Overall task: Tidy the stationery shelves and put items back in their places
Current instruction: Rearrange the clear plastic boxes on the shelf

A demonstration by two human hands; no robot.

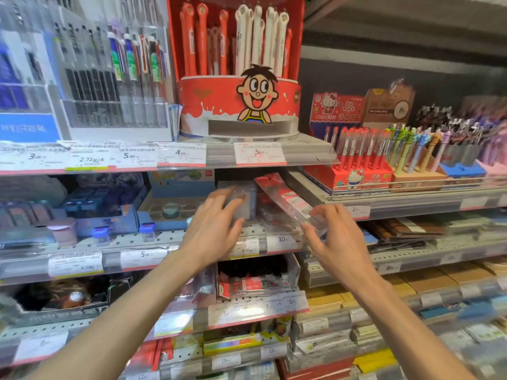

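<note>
Packet [288,200], clear plastic with a red card, tilts out of the middle shelf [274,234]; it looks light, slick and bendy, best pinched at its near end, where the right hand [338,242] fingers grasp it. Left hand [216,223] fingers spread, pressing a clear box [241,198] beside it.

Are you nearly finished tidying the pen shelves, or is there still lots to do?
Not nearly. Looking done: the red cartoon pen tub and the red cat pen box stand neat. In hand: the right hand pinches a clear red-topped packet, tilted and not yet shelved, while the left hand touches a clear box. Left: small jars sit loose at the shelf edge, and lower packets look jumbled.
</note>
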